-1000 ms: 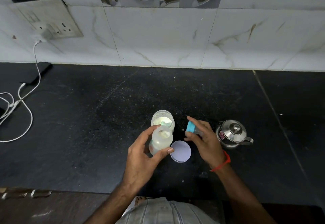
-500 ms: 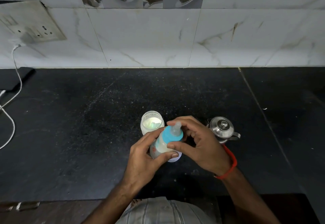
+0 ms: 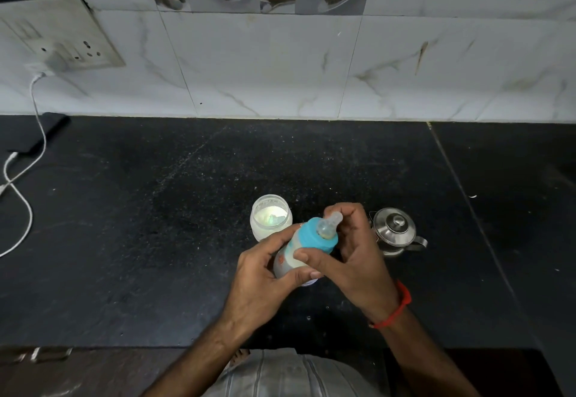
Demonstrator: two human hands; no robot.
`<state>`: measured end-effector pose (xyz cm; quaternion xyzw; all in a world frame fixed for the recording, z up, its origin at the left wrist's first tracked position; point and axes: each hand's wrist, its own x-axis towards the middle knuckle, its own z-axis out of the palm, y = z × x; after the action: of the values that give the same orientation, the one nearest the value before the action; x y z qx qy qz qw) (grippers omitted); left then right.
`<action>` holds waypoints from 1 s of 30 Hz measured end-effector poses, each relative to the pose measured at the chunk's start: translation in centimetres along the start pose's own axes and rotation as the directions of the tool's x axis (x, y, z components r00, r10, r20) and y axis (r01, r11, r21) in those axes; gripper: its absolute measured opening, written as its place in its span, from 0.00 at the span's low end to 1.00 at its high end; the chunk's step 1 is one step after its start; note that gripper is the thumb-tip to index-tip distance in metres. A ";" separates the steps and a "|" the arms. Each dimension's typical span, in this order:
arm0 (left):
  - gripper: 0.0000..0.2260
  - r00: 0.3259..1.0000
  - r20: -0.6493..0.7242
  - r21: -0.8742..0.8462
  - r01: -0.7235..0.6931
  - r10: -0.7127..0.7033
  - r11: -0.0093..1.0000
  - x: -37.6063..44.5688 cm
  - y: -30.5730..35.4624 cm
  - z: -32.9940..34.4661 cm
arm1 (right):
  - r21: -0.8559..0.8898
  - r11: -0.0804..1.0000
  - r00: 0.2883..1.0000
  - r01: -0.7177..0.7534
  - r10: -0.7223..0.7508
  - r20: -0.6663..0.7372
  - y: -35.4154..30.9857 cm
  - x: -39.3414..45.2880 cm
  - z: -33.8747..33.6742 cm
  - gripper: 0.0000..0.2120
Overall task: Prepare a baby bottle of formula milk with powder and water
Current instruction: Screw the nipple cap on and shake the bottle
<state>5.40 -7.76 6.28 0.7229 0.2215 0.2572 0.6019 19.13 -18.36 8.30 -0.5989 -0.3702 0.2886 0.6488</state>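
Observation:
A small baby bottle (image 3: 288, 261) with milky liquid is tilted above the black counter (image 3: 156, 241). My left hand (image 3: 261, 284) wraps its body from the left. Its blue teat collar (image 3: 313, 236) with a clear teat (image 3: 328, 225) sits on the bottle's neck, and my right hand (image 3: 352, 262) grips that collar with thumb and fingers. Just behind stands the open formula powder jar (image 3: 270, 220), a scoop lying in the powder. The jar's round lid (image 3: 310, 281) lies under the bottle, mostly hidden.
A small lidded steel pot (image 3: 394, 231) with a spout stands right of my hands. At the far left a white cable (image 3: 18, 197) runs from a wall socket (image 3: 62, 41) to a dark phone (image 3: 40, 135). The tiled wall (image 3: 311, 69) bounds the counter behind.
A second ago my right hand held the blue teat collar apart from the open bottle. It has since been brought onto the neck, and the bottle is now tilted further right.

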 end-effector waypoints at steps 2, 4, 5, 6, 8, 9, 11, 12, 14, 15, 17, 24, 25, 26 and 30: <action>0.27 1.000 -0.019 -0.005 -0.005 0.005 1.000 0.1 0.2 0.0 | 0.056 0.998 1.000 0.009 -0.009 0.005 -0.2 -0.3 0.3 0.29; 0.27 1.000 -0.028 -0.027 -0.008 0.007 1.000 0.1 0.4 -0.1 | 0.104 0.994 0.999 0.021 -0.025 0.039 -0.7 -0.5 0.0 0.28; 0.27 0.999 -0.029 -0.027 -0.012 0.012 1.000 0.1 0.4 -0.2 | 0.110 0.994 0.998 0.024 -0.030 0.057 -0.8 -0.4 -0.2 0.28; 0.27 0.999 -0.029 -0.026 -0.017 0.016 1.000 0.0 0.5 -0.2 | 0.111 0.994 0.997 0.020 -0.028 0.068 -0.9 -0.4 -0.4 0.27; 0.26 0.999 -0.024 -0.023 -0.027 0.027 0.999 -0.2 0.7 -0.3 | 0.109 0.994 0.998 0.016 -0.023 0.063 -0.9 -0.3 -0.7 0.27; 0.26 0.999 -0.018 -0.014 -0.035 0.034 0.999 -0.3 0.8 -0.2 | 0.104 0.994 0.998 0.027 -0.032 0.049 -0.9 -0.3 -0.8 0.27; 0.26 0.999 -0.014 0.012 -0.052 0.052 0.999 -0.5 0.9 -0.2 | 0.082 0.994 0.997 0.068 -0.070 0.016 -1.1 -0.2 -0.8 0.26; 0.26 0.998 -0.016 0.027 -0.061 0.061 0.998 -0.6 0.8 -0.2 | 0.062 0.994 0.996 0.087 -0.088 0.008 -1.2 -0.2 -0.7 0.26; 0.28 0.997 -0.017 0.065 -0.080 0.082 0.995 -0.7 0.7 -0.4 | 0.004 0.994 0.994 0.108 -0.108 0.003 -1.2 -0.4 -0.3 0.25; 0.28 0.996 -0.014 0.084 -0.091 0.093 0.992 -0.8 0.6 -0.5 | -0.021 0.994 0.994 0.105 -0.105 -0.003 -1.1 -0.5 -0.1 0.26; 0.28 0.995 -0.015 0.105 -0.098 0.100 0.990 -1.0 0.6 -0.6 | -0.055 0.995 0.997 0.081 -0.082 -0.009 -0.9 -0.7 0.4 0.26; 0.28 0.998 0.014 0.161 -0.068 0.067 0.985 -1.7 -0.3 -0.9 | -0.095 0.995 0.998 0.028 -0.023 0.054 -1.0 -0.9 0.8 0.22; 0.28 0.998 0.030 0.176 -0.066 0.061 0.982 -1.9 -0.3 -0.8 | -0.110 0.993 0.996 0.033 -0.023 0.088 -1.2 -0.8 0.3 0.22; 0.27 0.997 0.047 0.189 -0.072 0.064 0.979 -2.1 -0.3 -0.6 | -0.128 0.991 0.992 0.042 -0.026 0.127 -1.5 -0.6 -0.1 0.22; 0.22 0.988 0.106 0.190 -0.128 0.109 0.973 -2.2 0.0 -0.3 | -0.192 0.977 0.966 0.092 -0.040 0.257 -2.4 -0.2 -1.2 0.21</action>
<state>3.49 -8.93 6.13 0.8020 0.1735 0.2349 0.5210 19.87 -19.47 10.68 -0.6074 -0.4967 0.3014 0.5417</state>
